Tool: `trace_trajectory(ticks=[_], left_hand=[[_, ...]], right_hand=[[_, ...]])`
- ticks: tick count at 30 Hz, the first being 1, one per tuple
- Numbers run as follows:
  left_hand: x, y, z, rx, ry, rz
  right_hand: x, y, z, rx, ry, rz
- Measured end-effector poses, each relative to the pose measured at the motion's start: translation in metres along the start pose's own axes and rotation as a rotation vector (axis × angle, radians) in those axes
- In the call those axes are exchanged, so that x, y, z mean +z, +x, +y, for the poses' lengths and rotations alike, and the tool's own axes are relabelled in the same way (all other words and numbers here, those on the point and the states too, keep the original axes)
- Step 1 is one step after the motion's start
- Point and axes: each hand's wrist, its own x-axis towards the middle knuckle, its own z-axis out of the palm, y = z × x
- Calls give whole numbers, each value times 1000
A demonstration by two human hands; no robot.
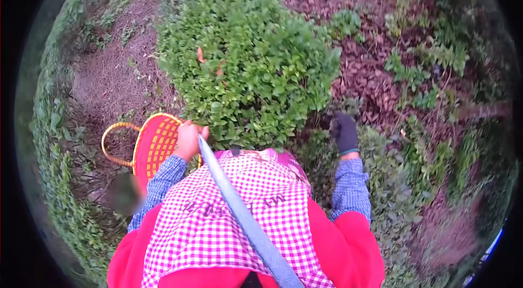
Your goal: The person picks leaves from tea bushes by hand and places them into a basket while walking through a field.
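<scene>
A red and yellow woven basket (158, 146) hangs at my left side, tilted, with its round yellow handle sticking out to the left. My bare left hand (188, 141) is closed at the basket's right rim, where a grey-blue strap (239, 206) meets it and crosses my body. Part of the rim is hidden behind that hand. My right hand (345, 134), in a dark glove, is held low at the right edge of a leafy green bush (250, 53). Its fingers look curled in; whatever they hold, if anything, cannot be made out.
The bush rises directly in front of me, with a few orange-brown leaves (201, 55) on it. Brown leaf litter (370, 81) covers the ground to the right, among low plants. Bare soil (117, 64) runs along the left, bordered by a green hedge (52, 119).
</scene>
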Motion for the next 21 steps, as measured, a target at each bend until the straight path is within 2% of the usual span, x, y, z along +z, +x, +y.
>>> trace_trajectory(ticks=[2, 4, 5, 7, 8, 9, 11, 12, 14, 15, 17, 18, 21], left_hand=[[-7, -4, 5, -37, 29, 37], [-8, -11, 6, -41, -53, 72], [-12, -13, 11, -83, 2, 12], [-10, -18, 14, -112, 20, -17], [-12, -24, 11, -81, 16, -21], [-11, -24, 14, -82, 15, -27], [-7, -26, 16, -103, 48, -22], [-4, -25, 16, -121, 67, -54], [-4, -21, 24, -123, 67, -63], [-4, -19, 27, -120, 72, -69], [1, -17, 28, -139, 66, -82], [1, -16, 32, -153, 82, -91], [-1, -15, 42, -166, 98, -88]], right_hand=[[18, 11, 21, 41, -73, 17], [20, 19, 21, -36, -147, -54], [14, 33, 24, -22, -138, -47], [3, 62, 32, -566, -542, 102], [11, 59, 21, -334, -421, 54], [15, 61, 4, -327, -422, 55], [31, 69, -21, -318, -738, -49], [37, 87, -15, -316, -741, -51], [53, 112, -4, -715, -1078, 74], [57, 115, -8, -718, -1081, 70], [81, 96, -47, -566, -1084, -88], [85, 100, -40, -705, -1070, -50], [87, 99, -33, -827, -915, -69]])
